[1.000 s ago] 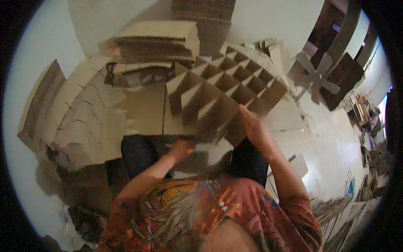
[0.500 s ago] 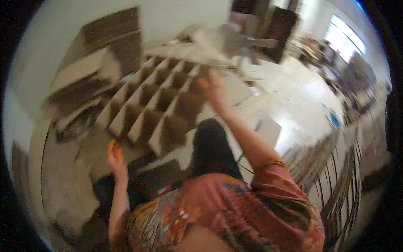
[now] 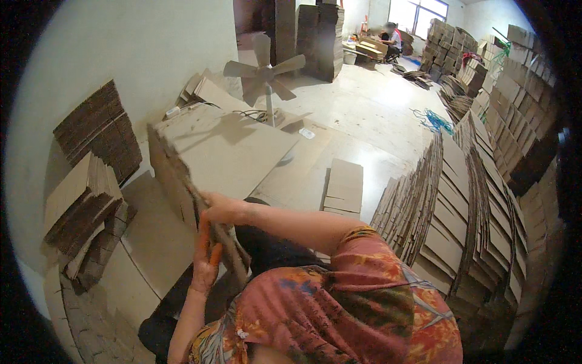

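A flattened brown cardboard divider (image 3: 224, 148) is held up in front of me, its broad face upward and its layered edge toward me. My right hand (image 3: 223, 208) grips the near edge of this cardboard piece from the top. My left hand (image 3: 205, 262), fingertips orange, presses flat against the lower part of the same edge. My patterned orange sleeve fills the lower middle of the view.
Stacks of brown cardboard strips (image 3: 85, 200) lie at the left by the white wall. Tall rows of flat cardboard sheets (image 3: 461, 200) stand at the right. A standing fan (image 3: 265, 73) is beyond the held piece. A small cardboard pile (image 3: 344, 187) lies on the floor. Another person sits far back.
The open cardboard grid I held up has been folded flat. My head has turned right, and both hands have come together on the near edge.
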### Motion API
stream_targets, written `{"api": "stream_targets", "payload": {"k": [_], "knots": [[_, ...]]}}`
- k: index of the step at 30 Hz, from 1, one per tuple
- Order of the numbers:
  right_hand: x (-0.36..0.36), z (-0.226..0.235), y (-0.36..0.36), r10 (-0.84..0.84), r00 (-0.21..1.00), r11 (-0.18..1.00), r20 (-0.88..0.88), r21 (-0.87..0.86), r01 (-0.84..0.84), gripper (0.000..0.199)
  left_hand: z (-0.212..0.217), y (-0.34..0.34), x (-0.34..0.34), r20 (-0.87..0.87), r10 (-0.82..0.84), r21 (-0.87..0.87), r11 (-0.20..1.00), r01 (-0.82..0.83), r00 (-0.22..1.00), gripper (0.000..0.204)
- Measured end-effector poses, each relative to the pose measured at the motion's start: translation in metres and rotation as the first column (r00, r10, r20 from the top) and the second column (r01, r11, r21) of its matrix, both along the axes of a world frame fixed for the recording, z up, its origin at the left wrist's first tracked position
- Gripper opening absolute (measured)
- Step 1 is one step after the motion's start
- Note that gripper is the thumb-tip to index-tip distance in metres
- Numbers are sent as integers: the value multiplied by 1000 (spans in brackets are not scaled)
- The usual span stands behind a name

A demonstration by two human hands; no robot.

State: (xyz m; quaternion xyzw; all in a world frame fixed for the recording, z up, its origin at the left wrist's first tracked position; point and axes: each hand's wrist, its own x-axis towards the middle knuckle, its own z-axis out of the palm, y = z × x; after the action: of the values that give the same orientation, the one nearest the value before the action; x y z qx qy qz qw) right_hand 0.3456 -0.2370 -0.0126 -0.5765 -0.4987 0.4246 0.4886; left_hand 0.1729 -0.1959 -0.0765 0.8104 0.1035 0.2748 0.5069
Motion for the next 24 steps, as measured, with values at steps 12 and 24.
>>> {"api": "stream_targets", "payload": {"k": [12, 24], "knots": [[51, -1, -60, -289, 937, 920, -196, 215, 329, 50, -85, -13, -34, -164, 97, 10, 995, -97, 982, 44], [71, 133, -116, -366, 758, 928, 540, 277, 250, 39, -204, 23, -77, -560, 41, -99, 988, -116, 828, 32]]}}
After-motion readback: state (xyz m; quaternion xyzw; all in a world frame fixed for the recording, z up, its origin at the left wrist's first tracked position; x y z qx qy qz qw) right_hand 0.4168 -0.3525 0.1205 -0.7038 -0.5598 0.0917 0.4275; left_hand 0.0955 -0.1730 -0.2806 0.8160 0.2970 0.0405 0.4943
